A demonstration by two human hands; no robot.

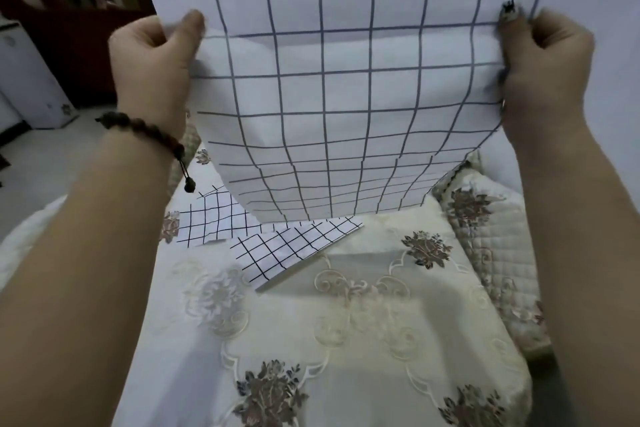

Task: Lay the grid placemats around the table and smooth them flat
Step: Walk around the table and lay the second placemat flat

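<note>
A white grid placemat (346, 87) with hand-drawn blue-grey lines is held up in the air in front of the camera, above the table. The left hand (152, 69) pinches its left edge, thumb on the near face and fingers curled behind. The right hand (547, 69) grips the right edge the same way, its thumb pressed on the sheet and carrying a dark patterned nail. The sheet bows between the two hands, its top edge tilted away and its lower edge curling down toward the table without clearly touching it.

Under that lower edge, two more grid placemats lie on the table. One placemat with black lines (214, 222) lies on the left, partly hidden by the held sheet. A second black-lined placemat (287, 253) overlaps it and lies skewed, one corner pointing toward the camera and its near edge lifted a little off the cloth.

The table is covered by a cream embroidered tablecloth (346, 329) with brownish flower motifs and pale scrollwork. At the right, a quilted cream cushion (491, 253) with similar flowers sits just beside the table, probably on a chair, though its support is hidden.

A dark beaded bracelet (149, 133) circles the left wrist, a knotted cord with a bead hanging from it. At the far left stands a white cabinet (27, 80) in front of dark wood furniture. No brand, label or readable writing shows on any sheet or cloth.
</note>
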